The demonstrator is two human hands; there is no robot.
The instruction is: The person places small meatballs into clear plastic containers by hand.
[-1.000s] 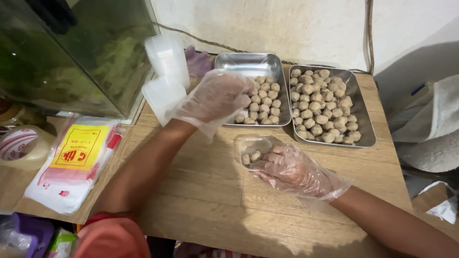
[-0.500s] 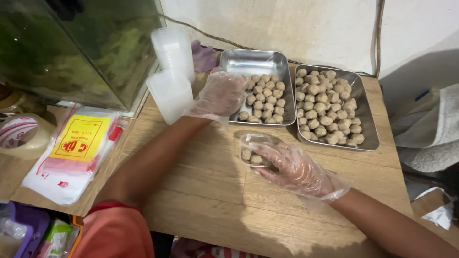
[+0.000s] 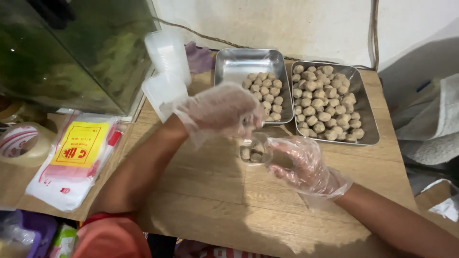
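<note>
I see my right hand (image 3: 303,162) cupped around a small clear tub (image 3: 254,152) at frame centre on the wooden worktop (image 3: 205,191); only a few rough brown balls lie inside. My left hand (image 3: 220,110), in a crinkly film glove, hovers curled above it; what it pinches I cannot tell. Two steel trays (image 3: 239,64) at upper centre remain well stocked.

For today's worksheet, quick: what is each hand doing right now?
Left hand: fingers curled above the small clear plastic cup; contents cannot be told.
Right hand: holding that cup.
</note>
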